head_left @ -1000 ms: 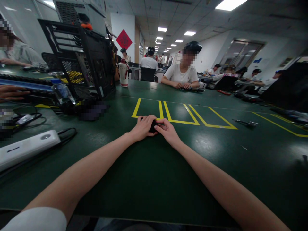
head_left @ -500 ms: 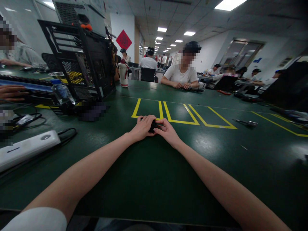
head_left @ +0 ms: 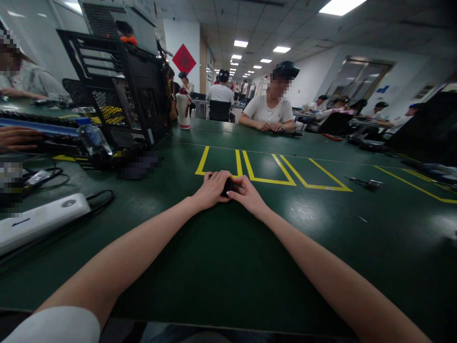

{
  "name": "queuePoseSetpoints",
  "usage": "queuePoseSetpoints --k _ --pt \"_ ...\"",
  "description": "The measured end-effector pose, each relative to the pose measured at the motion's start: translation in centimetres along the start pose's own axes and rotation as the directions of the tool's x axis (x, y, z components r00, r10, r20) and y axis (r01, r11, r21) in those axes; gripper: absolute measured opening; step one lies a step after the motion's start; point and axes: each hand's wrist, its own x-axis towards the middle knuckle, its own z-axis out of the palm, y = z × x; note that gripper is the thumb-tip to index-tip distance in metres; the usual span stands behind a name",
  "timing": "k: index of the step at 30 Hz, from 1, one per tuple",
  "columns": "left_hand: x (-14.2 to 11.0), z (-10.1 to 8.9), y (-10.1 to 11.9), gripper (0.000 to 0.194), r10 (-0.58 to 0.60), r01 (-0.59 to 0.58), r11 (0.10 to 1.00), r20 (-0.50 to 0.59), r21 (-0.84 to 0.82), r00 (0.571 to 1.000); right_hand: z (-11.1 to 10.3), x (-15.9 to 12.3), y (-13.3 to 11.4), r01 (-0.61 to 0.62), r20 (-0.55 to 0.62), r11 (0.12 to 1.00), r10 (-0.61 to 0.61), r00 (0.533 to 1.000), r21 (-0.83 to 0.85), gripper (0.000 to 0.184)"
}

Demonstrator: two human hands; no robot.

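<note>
A small black object (head_left: 227,187) lies between my hands on the green table (head_left: 214,267), just in front of the yellow tape lines. My left hand (head_left: 213,187) is wrapped over it from the left, its fingers covering most of the object. From the right, my right hand (head_left: 247,194) pinches the object's edge with thumb and fingers. Only a dark, rounded side shows between the hands, so its exact kind cannot be told.
Yellow tape outlines (head_left: 271,182) mark the table beyond my hands. A screwdriver-like tool (head_left: 367,182) lies to the right. On the left are a white power strip (head_left: 43,220), a plastic bottle (head_left: 92,136) and a black computer case (head_left: 139,95). Across the table sits a person (head_left: 269,109).
</note>
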Motion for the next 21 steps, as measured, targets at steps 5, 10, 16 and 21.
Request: queuePoseSetpoints --k 5,10,16,21 --pt "0.04 -0.02 0.10 0.053 -0.009 0.009 1.000 -0.003 -0.009 1.000 0.20 -0.04 0.23 0.008 -0.036 1.000 -0.009 0.999 -0.028 0.029" --pt "0.04 -0.24 0.18 0.055 -0.004 0.004 1.000 0.012 -0.010 1.000 -0.13 0.18 0.25 -0.079 -0.046 0.995 0.076 0.996 -0.055 0.041" --pt "-0.02 -0.30 0.18 0.056 -0.003 0.003 1.000 0.015 0.000 1.000 -0.26 0.27 0.16 -0.038 0.021 0.999 0.038 0.999 0.019 0.038" --pt "0.02 -0.15 0.14 0.054 -0.008 0.008 1.000 0.005 -0.008 1.000 0.11 0.36 0.31 -0.010 -0.043 0.999 0.012 0.999 0.041 0.031"
